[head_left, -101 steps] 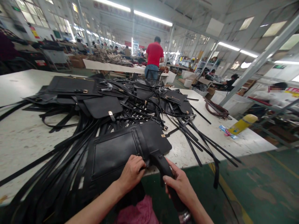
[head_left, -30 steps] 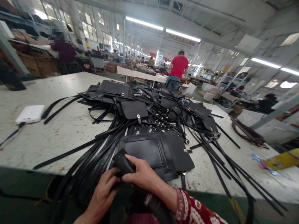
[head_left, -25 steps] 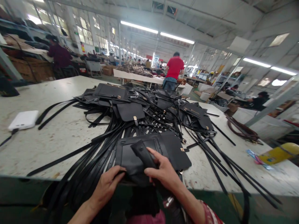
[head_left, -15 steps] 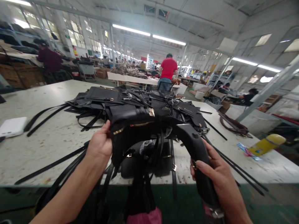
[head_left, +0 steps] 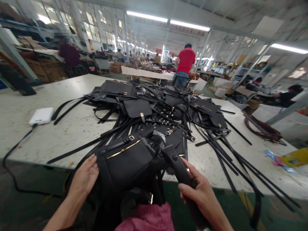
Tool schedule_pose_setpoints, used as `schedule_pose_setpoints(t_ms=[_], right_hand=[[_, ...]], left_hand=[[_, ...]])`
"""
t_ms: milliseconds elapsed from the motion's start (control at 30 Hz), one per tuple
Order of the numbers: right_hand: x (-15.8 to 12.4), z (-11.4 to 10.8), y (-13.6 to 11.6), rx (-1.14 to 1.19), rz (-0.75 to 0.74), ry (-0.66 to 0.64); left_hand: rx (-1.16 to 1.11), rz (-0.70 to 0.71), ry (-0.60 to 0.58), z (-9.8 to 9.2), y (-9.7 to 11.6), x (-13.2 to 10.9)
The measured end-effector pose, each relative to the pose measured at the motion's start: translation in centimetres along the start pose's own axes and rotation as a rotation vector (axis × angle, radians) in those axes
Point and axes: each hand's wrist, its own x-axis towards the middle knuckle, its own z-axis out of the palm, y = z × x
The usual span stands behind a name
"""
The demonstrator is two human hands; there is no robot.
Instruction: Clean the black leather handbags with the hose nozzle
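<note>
A black leather bag (head_left: 130,163) with a gold zip lies at the near edge of the white table (head_left: 60,134), partly over my lap. My left hand (head_left: 84,176) presses flat against the bag's left side, fingers stretched out. My right hand (head_left: 201,194) is wrapped round a black wide strap (head_left: 176,165) that runs up to the bag's top. Behind the bag lies a heap of black bag panels and straps (head_left: 154,109).
A white box (head_left: 42,116) with a black cable lies on the table at left. Brown straps (head_left: 262,130) and a yellow packet (head_left: 295,157) lie at right. A person in a red shirt (head_left: 184,62) stands beyond the table; other people work at the sides.
Half a second ago both hands held the bag raised in front of me. It now rests lower at the table edge, zip side up. My left hand has gone flat on its side.
</note>
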Motion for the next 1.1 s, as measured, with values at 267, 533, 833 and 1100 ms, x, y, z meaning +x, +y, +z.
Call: schedule_pose_setpoints(t_ms=[267,533,833,1100], right_hand=[[-0.1,2.7,2.3,-0.063,0.049,-0.204],[-0.7,3.7,3.9,-0.168,0.064,-0.317],[-2.9,2.4,4.4,-0.308,0.172,-0.447],[-1.4,5.2,5.3,-0.244,0.142,-0.616]], left_hand=[[-0.011,-0.113,0.429,-2.4,-4.9,-8.4],[0.127,-0.549,-0.13,-1.4,-5.1,-11.6],[-0.122,-0.651,-0.181,0.4,-3.1,-12.1],[-0.123,-0.543,-0.412,0.9,-1.4,-13.3]])
